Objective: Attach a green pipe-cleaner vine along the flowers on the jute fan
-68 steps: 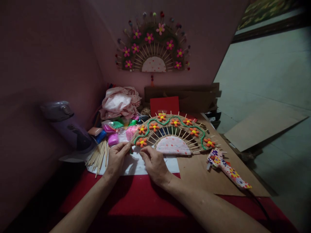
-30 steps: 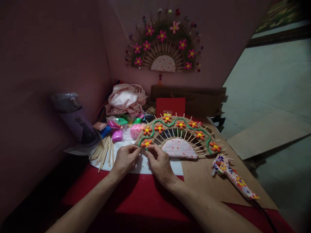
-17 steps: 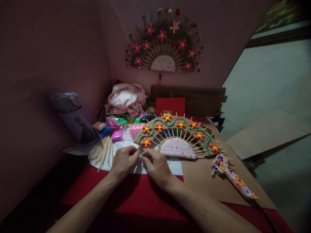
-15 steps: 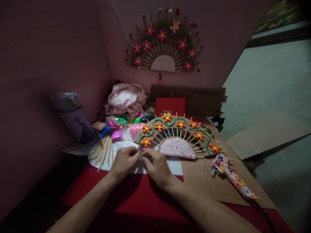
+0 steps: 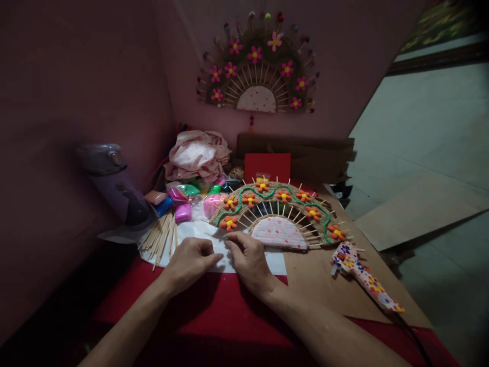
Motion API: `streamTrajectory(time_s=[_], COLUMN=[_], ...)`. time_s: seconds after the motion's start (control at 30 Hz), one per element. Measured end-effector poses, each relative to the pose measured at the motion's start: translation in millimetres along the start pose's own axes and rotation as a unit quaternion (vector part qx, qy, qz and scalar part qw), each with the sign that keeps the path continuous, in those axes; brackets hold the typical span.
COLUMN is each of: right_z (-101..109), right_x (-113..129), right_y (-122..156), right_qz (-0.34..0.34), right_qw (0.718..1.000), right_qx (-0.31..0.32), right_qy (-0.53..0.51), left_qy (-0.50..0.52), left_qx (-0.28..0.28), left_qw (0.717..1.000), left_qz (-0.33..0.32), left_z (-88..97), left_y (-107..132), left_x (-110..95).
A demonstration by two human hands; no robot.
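Note:
My right hand (image 5: 250,260) has a tiny green bit of modelling clay (image 5: 225,238) at its index fingertip, with the thumb just below. Close by on the left, my left hand (image 5: 191,261) is closed, its fingers curled in and its thumb pointing right. Whatever may lie inside those fingers is hidden. Just beyond both hands lies a half-round, fan-shaped craft piece (image 5: 278,233) of twine and sticks. Orange clay flowers (image 5: 283,196) and a wavy green clay strand (image 5: 242,196) decorate its band. White paper (image 5: 277,262) lies under the hands.
Wooden sticks (image 5: 162,242) and bagged colored clay (image 5: 183,211) lie left, near a purple bottle (image 5: 126,193). A flower-patterned glue gun (image 5: 362,275), with a cord, rests on brown cardboard (image 5: 313,285) at right. A similar fan (image 5: 255,71) hangs on the wall.
My hands have come apart from the pinch they shared. The left hand has dropped slightly, and the green bit of clay stays at the right fingertips.

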State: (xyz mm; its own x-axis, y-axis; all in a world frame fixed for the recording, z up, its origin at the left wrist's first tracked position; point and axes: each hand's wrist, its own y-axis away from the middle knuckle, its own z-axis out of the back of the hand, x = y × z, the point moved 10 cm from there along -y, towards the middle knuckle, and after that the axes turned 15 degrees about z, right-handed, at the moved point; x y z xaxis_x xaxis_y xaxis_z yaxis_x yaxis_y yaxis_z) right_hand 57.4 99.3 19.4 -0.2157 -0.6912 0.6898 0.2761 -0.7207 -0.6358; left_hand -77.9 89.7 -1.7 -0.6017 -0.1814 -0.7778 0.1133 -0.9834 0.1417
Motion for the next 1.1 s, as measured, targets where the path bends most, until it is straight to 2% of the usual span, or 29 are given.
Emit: streamTrajectory(time_s=[0.2,0.27,0.37,0.47,0.57,0.67,0.8,0.93,0.97,1.03,1.1], right_z=[3.0,3.1,1.4,-0.9,-4.2,-5.3,-4.4,-10.3,-11.4,-13.2,-14.4], right_x=[3.0,3.4,5.7,10.2,13.9,13.1,8.1,8.0,8.7,9.9,10.2], right_y=[0.3,0.5,0.2,-0.3,-0.7,-0.5,0.2,1.7,2.1,2.8,3.2], right_qz=[0.001,0.002,0.013,0.031,0.045,0.043,0.033,0.045,0.049,0.052,0.047], right_qw=[1.000,1.000,1.000,0.999,0.999,0.999,0.999,0.995,0.994,0.992,0.991], right_qx=[-0.013,-0.012,-0.004,0.006,0.021,0.026,0.031,0.069,0.077,0.089,0.098], right_qy=[-0.005,-0.003,-0.005,-0.008,-0.010,-0.013,0.022,0.055,0.063,0.074,0.080], left_qy=[0.080,0.095,0.075,0.090,0.147,0.186,0.188,0.197,0.200,0.186,0.173], left_qx=[0.021,0.006,-0.029,-0.013,-0.012,-0.037,-0.101,-0.232,-0.250,-0.268,-0.261], left_qw=[0.997,0.995,0.996,0.994,0.988,0.982,0.977,0.952,0.947,0.945,0.950], left_qz=[-0.008,0.000,-0.032,-0.067,-0.036,-0.004,-0.009,-0.006,0.004,0.010,0.011], left_z=[0.0,4.3,9.5,4.7,5.9,14.2,37.0,83.1,92.2,105.6,111.6], left_y=[-2.3,-1.5,4.4,8.4,4.4,0.3,-1.7,-2.4,-4.7,-11.0,-19.7], left_x=[2.6,1.4,-11.2,-22.1,-15.3,-5.6,-2.9,3.3,6.7,10.2,13.2])
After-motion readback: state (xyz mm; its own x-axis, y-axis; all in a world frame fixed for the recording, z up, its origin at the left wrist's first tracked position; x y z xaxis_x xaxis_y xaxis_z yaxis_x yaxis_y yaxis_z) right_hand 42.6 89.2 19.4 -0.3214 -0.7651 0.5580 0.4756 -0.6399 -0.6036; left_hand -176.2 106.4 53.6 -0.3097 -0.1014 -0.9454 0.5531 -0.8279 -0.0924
